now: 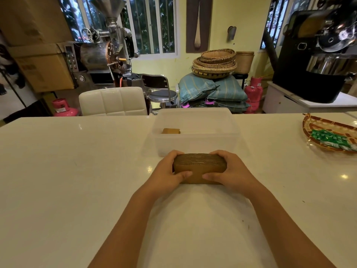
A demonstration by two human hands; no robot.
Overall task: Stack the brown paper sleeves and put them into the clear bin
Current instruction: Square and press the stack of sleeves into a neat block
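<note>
A thick stack of brown paper sleeves point(200, 166) rests on the white table point(77, 171), just in front of the clear bin point(195, 146). My left hand point(167, 171) grips the stack's left end and my right hand point(229, 171) grips its right end, thumbs pressed on the near face. Inside the bin, toward its left side, lies another small brown stack of sleeves point(171, 131). The stack in my hands hides part of the bin's near wall.
A woven tray point(309, 128) holding green wrapped items point(332, 140) sits at the table's far right. Beyond the table's far edge stand a white padded chair point(113, 101), a black stool point(161, 93), teal sacks and pink gas cylinders.
</note>
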